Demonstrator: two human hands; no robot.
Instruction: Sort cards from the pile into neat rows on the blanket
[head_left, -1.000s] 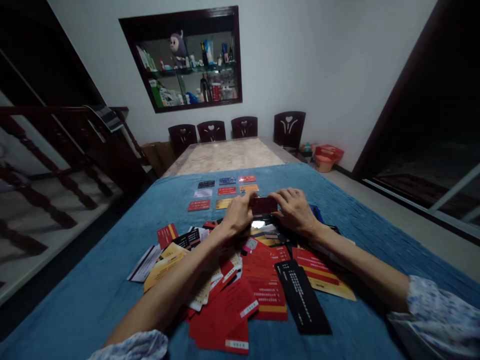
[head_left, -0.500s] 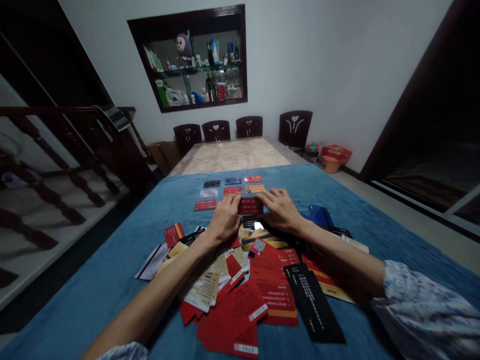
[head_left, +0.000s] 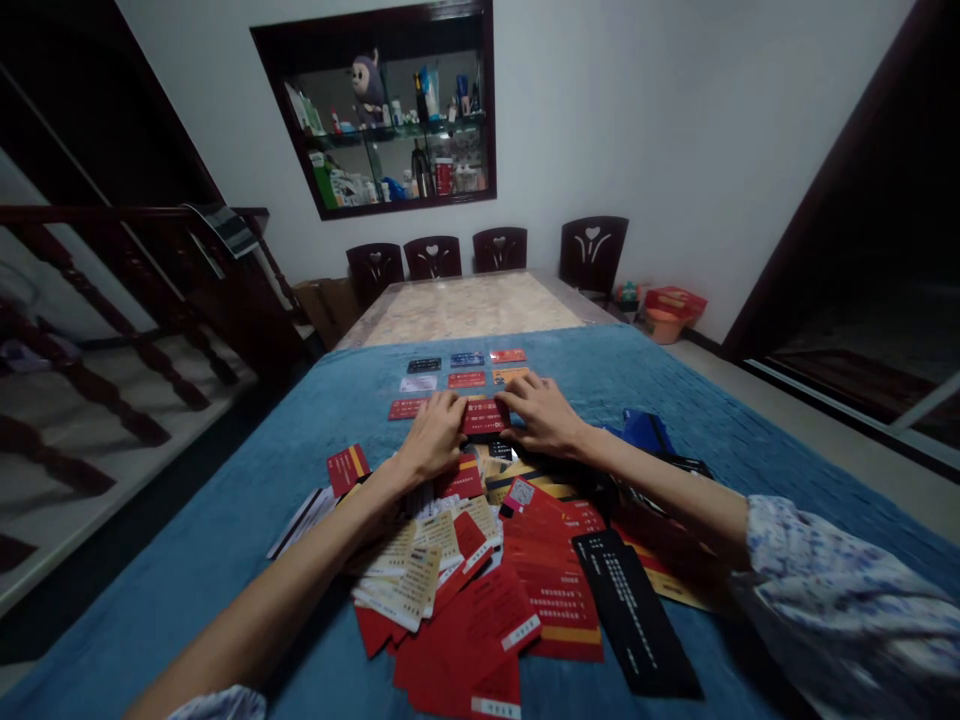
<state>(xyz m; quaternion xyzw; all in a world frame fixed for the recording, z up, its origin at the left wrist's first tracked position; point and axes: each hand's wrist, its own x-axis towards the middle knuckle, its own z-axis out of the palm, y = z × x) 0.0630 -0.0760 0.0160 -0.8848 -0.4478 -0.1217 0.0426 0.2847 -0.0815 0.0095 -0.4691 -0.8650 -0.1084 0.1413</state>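
Between my two hands is a dark red card (head_left: 484, 418), pinched at its left edge by my left hand (head_left: 431, 437) and at its right edge by my right hand (head_left: 541, 415). The fingers of both hands are bent in on it. Just beyond lie cards in rows: a black card (head_left: 424, 366), a blue card (head_left: 467, 359), an orange-red card (head_left: 508, 355), a pale card (head_left: 418, 384), a red card (head_left: 466, 380) and an orange card (head_left: 511, 376). Another red card (head_left: 406, 409) is partly behind my left hand. A loose heap of red cards (head_left: 469, 630) and cream cards spreads under my forearms.
A blue cloth (head_left: 247, 480) covers the near part of the table (head_left: 480, 305). A long black card (head_left: 634, 610) lies at the heap's right, and blue cards (head_left: 646, 430) beyond my right forearm. Dark chairs (head_left: 500, 250) line the far side.
Both hands have shifted slightly left and nearer with the dark red card between them. Its printed face now shows more, tilted toward me. The laid-out rows look unchanged.
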